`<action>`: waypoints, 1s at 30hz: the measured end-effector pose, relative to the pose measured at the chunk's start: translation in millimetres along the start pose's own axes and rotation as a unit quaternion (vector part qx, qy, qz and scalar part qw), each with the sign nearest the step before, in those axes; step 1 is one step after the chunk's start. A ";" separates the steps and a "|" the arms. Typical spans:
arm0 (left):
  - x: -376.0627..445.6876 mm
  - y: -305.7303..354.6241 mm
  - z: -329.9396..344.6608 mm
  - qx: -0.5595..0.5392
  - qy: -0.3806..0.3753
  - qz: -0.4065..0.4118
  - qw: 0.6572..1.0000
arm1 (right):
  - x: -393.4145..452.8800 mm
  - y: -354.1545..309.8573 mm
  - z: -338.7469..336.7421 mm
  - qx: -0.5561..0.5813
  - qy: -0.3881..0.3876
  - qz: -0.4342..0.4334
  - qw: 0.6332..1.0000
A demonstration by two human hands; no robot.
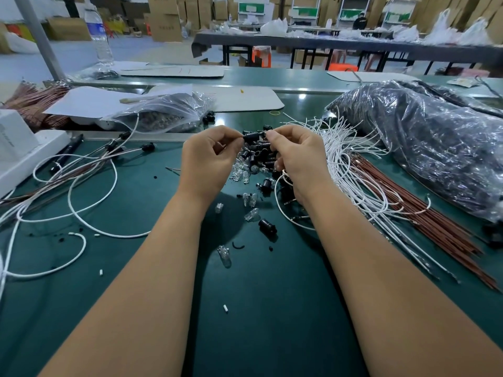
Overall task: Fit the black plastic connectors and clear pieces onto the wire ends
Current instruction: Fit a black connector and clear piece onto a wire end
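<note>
On a green desk [152, 268], the left hand [208, 161] and right hand [298, 156] pinch one black connector [253, 136] between them above the parts pile, its long axis running left to right. The right hand also holds a white wire [277, 194] looping beneath.

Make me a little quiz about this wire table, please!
1. True or false: both hands, left hand and right hand, pinch one black connector.
2. Which wires lie right of the right hand? A) white wires and brown wires B) only green C) none
3. Fill in: the loose clear pieces lie on the ___ mat.

Key: 1 true; 2 A; 3 green.
</note>
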State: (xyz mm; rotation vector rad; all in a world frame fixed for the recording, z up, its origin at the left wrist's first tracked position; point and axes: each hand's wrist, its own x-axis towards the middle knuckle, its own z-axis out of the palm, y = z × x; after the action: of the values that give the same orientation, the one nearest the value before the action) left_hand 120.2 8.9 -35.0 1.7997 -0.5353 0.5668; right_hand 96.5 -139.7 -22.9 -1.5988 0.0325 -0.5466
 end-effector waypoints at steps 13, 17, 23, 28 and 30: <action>-0.8 0.1 2.0 -0.010 -0.014 -0.013 1.000 | -1.8 -2.9 -3.0 0.002 -0.029 -0.030 0.999; -0.4 -0.4 2.9 0.001 -0.022 -0.016 1.000 | -2.0 -3.2 -2.8 -0.049 -0.031 -0.062 0.996; -1.7 2.8 3.5 0.020 -0.030 -0.024 0.999 | -2.8 -0.1 -1.9 -0.121 -0.032 -0.104 0.987; -2.0 4.7 3.2 0.032 -0.042 -0.035 0.998 | -2.6 0.9 -3.3 -0.179 -0.017 -0.146 0.973; -2.1 4.0 3.1 0.034 -0.047 -0.036 0.998 | -2.9 0.7 -2.9 -0.204 -0.014 -0.162 0.965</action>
State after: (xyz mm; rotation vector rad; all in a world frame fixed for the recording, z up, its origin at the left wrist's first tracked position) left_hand 116.5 5.0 -34.3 1.9096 -0.5187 0.4568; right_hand 93.1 -141.5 -24.6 -2.0318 -0.1493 -0.8089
